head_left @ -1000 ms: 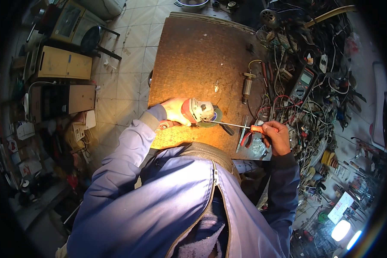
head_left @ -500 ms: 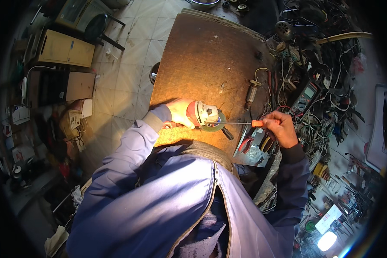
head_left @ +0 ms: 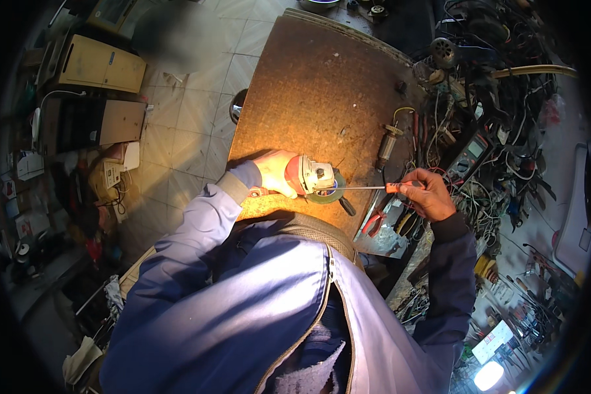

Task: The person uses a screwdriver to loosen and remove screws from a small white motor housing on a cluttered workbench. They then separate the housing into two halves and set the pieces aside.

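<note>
My left hand (head_left: 274, 171) is closed round the body of a red and silver angle grinder (head_left: 308, 175), which has a green-rimmed disc (head_left: 328, 194) and a dark side handle (head_left: 347, 205) on the worn wooden bench. In my right hand (head_left: 425, 196) is the orange handle of a long screwdriver (head_left: 368, 188), its shaft reaching horizontally to the grinder's head by the disc; the tip is too small to make out. Red-handled pliers (head_left: 374, 222) lie on a metal plate (head_left: 394, 241) below that hand. A motor armature (head_left: 389, 141) lies farther back on the bench.
A dense heap of wires (head_left: 519, 164) covers the right side, with a multimeter (head_left: 473, 150) among it. Cream cabinets (head_left: 102, 62) and boxes stand on the left beside the tiled floor (head_left: 197, 131). The bench's back edge (head_left: 345, 25) has stacked boards.
My right hand, with the screwdriver, has moved slightly right and up in the picture over the last second. The grinder in my left hand shows a small rightward shift. The whole view has shifted a little.
</note>
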Available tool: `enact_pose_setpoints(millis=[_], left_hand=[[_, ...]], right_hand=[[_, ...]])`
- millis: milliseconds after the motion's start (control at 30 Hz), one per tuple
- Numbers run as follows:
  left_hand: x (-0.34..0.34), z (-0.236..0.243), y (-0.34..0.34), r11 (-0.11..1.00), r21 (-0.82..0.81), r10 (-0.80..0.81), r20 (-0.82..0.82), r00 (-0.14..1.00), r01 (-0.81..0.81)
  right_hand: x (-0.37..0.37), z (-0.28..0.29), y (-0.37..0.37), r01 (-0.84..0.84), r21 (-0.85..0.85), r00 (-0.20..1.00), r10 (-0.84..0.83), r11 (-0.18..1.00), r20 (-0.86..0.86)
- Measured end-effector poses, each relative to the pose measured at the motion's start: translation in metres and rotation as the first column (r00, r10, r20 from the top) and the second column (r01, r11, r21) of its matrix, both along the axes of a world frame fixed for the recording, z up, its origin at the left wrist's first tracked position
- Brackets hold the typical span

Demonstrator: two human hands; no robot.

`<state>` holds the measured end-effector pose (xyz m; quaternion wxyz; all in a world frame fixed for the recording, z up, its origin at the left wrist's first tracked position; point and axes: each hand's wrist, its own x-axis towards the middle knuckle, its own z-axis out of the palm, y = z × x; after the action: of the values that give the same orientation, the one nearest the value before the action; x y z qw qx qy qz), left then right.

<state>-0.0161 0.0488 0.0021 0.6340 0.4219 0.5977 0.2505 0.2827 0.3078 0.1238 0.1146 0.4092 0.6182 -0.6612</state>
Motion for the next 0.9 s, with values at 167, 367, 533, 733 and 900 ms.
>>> enact_pose_setpoints(millis=[167, 367, 533, 733, 900], left_hand=[[0.003, 0.002, -0.002, 0.995, 0.092, -0.032, -0.15, 0.988, 0.046], [-0.001, -0.011, -0.007, 0.995, 0.082, -0.038, -0.151, 0.988, 0.051], [-0.001, 0.005, -0.001, 0.993, 0.041, -0.099, -0.268, 0.958, 0.114], [0.001, -0.004, -0.001, 0.988, 0.119, -0.054, -0.339, 0.939, 0.099], [-0.005, 0.002, -0.003, 0.992, 0.085, -0.066, -0.326, 0.943, 0.098]], right_hand=[[0.002, -0.002, 0.012, -0.251, 0.029, 0.965, 0.248, 0.967, 0.087], [-0.009, 0.013, 0.006, -0.388, 0.545, 0.839, 0.529, 0.743, -0.124], [-0.015, 0.015, 0.015, -0.441, -0.044, 0.897, 0.442, 0.896, 0.015], [-0.021, -0.008, 0.029, -0.403, -0.469, 0.826, 0.533, 0.786, 0.183], [-0.003, -0.015, 0.01, -0.516, 0.854, 0.374, 0.88, -0.064, 0.292]])
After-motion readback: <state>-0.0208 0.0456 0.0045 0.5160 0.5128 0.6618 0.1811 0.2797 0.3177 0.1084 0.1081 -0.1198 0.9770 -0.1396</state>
